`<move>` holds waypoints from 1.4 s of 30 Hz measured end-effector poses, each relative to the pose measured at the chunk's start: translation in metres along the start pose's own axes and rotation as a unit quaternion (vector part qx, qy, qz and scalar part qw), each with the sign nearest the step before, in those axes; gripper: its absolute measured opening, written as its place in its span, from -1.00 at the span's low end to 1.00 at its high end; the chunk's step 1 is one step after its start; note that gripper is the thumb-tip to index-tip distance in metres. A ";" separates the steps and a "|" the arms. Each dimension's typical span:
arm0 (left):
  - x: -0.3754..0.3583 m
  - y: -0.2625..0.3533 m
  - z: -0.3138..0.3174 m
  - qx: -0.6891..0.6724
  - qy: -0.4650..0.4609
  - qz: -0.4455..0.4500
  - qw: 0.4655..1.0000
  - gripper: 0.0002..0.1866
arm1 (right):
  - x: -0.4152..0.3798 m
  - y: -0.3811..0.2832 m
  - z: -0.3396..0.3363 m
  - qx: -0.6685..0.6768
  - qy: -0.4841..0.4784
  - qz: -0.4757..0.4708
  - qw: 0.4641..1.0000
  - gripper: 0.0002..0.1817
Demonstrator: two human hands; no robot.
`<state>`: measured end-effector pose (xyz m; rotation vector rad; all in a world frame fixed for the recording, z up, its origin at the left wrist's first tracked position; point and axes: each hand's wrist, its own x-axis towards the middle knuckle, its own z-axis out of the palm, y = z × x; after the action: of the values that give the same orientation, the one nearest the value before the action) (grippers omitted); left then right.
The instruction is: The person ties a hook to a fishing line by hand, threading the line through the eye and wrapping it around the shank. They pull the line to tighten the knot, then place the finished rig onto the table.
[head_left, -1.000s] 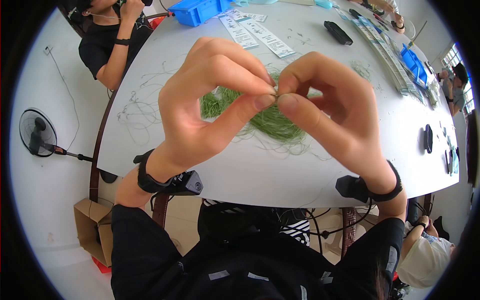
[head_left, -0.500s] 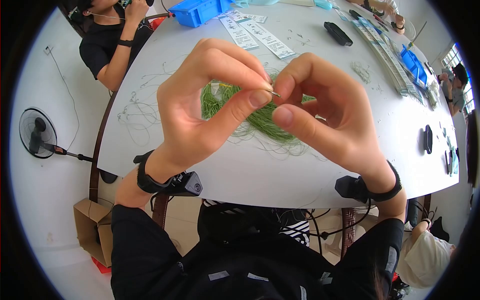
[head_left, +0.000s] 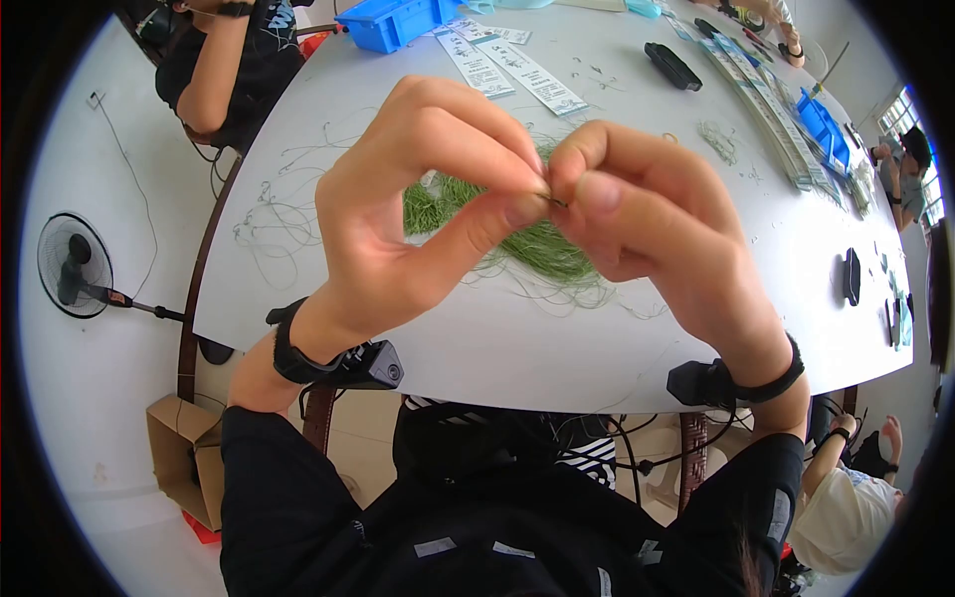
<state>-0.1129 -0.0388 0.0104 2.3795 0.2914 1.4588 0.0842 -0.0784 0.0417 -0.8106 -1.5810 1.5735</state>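
Above the table, my left hand [head_left: 398, 214] pinches a small thin metallic piece [head_left: 556, 201] between thumb and forefinger. My right hand [head_left: 662, 214] is closed against the other end of it, fingertips almost touching those of the left. The piece is too small to make out clearly. Behind and beneath both hands lies a bundle of fine green line [head_left: 542, 254] on the white table [head_left: 477, 348], partly hidden by them. Loose thin strands [head_left: 274, 221] with small bits spread to the left of the bundle.
Printed paper strips [head_left: 532, 75] and a blue bin [head_left: 388, 24] lie at the far side. A black case [head_left: 672, 67] is beyond my right hand. Long packs [head_left: 761, 109] and a second blue bin [head_left: 824, 129] stand farther right. Other people sit around the table.
My right hand's thumb and forefinger have closed in on the small piece at my left fingertips. The person at the upper left and the one at the lower right have shifted their arms.
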 end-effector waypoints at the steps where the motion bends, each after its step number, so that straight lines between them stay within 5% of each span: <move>1: 0.000 0.000 0.000 -0.008 0.005 -0.008 1.000 -0.87 | 0.000 0.002 0.001 -0.030 0.022 -0.039 0.999 -0.75; 7: 0.000 0.003 0.001 -0.024 0.015 -0.026 0.999 -0.88 | 0.003 0.018 0.002 -0.187 0.078 -0.226 0.953 -0.79; 12: 0.001 0.002 -0.001 0.010 -0.005 -0.001 1.000 -0.87 | -0.005 0.010 0.006 -0.261 0.086 -0.182 0.944 -0.82; 18: 0.001 -0.001 -0.004 0.071 -0.011 0.046 0.996 -0.86 | -0.004 0.008 0.011 -0.059 0.044 -0.071 0.995 -0.81; 24: 0.000 0.002 -0.001 -0.014 0.015 -0.006 1.000 -0.88 | -0.003 0.010 0.008 -0.074 0.031 -0.100 0.992 -0.74; 42: 0.003 0.000 -0.004 0.024 -0.020 0.064 0.997 -0.87 | -0.008 0.009 0.006 -0.207 0.028 -0.187 0.960 -0.88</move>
<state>-0.1151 -0.0370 0.0141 2.5030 0.1697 1.4731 0.0823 -0.0877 0.0323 -0.7072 -1.9219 0.9580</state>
